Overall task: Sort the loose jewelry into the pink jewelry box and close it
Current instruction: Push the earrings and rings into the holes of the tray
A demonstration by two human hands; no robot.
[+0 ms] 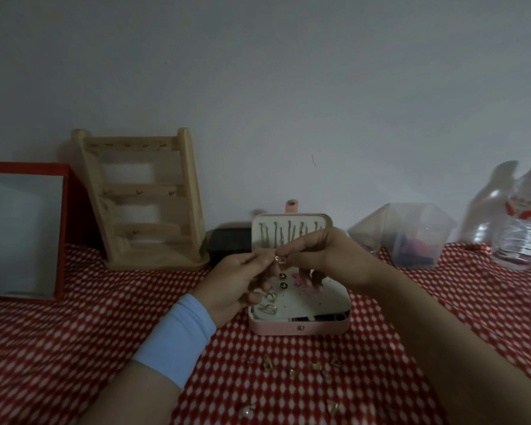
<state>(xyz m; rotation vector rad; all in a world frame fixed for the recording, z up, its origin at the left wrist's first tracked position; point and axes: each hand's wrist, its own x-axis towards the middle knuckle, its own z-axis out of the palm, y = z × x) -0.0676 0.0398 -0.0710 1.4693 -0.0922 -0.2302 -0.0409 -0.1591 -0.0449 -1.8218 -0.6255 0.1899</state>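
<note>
Rack [147,197], mirror [22,234], bottles [521,222] behind pink box [301,328], left hand [233,280], right hand [328,256] pinching earring [279,259]

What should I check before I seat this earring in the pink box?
1. Box open: ok. The pink jewelry box has its lid standing upright.
2. Grip: ok. The earring is pinched between the left hand and the right hand, above the box.
3. Free holes: ok. The white panel shows bare dotted area on its right side.
4. Earring post and backing: cannot tell, too small and dim.
5. Sorting finished: not ok. Several loose pieces lie on the tablecloth in front of the box.
</note>
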